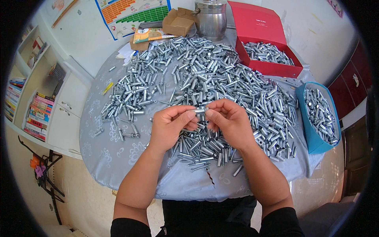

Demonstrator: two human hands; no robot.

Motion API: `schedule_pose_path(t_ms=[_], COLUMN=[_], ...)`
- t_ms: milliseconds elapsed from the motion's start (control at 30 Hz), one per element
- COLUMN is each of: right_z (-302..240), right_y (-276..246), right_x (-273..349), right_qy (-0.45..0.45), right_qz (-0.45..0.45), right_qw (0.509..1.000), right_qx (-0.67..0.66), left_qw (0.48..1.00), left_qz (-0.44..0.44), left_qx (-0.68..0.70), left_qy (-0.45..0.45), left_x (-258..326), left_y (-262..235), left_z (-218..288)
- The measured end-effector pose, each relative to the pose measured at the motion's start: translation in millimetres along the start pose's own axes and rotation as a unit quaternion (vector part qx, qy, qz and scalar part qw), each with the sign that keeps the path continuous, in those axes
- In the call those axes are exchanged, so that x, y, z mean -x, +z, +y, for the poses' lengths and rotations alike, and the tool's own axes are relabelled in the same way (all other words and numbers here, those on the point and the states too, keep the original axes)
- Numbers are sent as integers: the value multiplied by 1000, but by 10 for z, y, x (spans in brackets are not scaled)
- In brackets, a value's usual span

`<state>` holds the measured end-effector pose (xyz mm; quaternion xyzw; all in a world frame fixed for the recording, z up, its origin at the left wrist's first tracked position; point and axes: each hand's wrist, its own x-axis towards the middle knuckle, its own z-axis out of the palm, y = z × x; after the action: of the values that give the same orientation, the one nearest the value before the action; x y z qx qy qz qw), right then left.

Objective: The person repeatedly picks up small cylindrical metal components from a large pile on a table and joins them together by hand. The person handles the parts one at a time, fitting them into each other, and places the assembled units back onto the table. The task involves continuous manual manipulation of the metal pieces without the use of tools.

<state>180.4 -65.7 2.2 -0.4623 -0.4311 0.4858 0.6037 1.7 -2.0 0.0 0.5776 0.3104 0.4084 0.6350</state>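
Observation:
Both hands meet over the middle of a round table. My left hand [170,125] and my right hand [229,120] pinch one small silver metal sleeve [200,111] between their fingertips, one hand at each end. Under and around them lies a wide heap of the same short metal sleeves and bolts [205,75], spread over a grey patterned tablecloth [114,154]. Several more pieces lie in a small pile just below my hands [203,152].
A red open box [272,67] at the back right holds more metal pieces. A blue bin [312,134] at the right edge is full of them. A steel pot [211,17] and a cardboard box [177,23] stand at the back. Bookshelves [37,110] stand to the left.

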Motion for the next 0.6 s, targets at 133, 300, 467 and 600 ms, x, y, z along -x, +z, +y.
schedule_pose_path(t_ms=[133, 300, 467, 600], right_z=[-19, -39, 19, -50], right_y=[94, 19, 61, 93], right_x=[17, 8, 35, 27], right_qy=[-56, 31, -45, -4], right_qz=[18, -8, 7, 37], right_qw=[998, 999, 998, 998], right_qx=[21, 15, 42, 47], left_qw=[1000, 1000, 1000, 1000], left_qz=[14, 9, 17, 20], left_qx=[0, -23, -20, -21], left_qy=[-8, 6, 3, 0], left_x=[-12, -8, -6, -8], left_y=[-51, -34, -9, -17], left_z=[-20, -32, -28, -37])
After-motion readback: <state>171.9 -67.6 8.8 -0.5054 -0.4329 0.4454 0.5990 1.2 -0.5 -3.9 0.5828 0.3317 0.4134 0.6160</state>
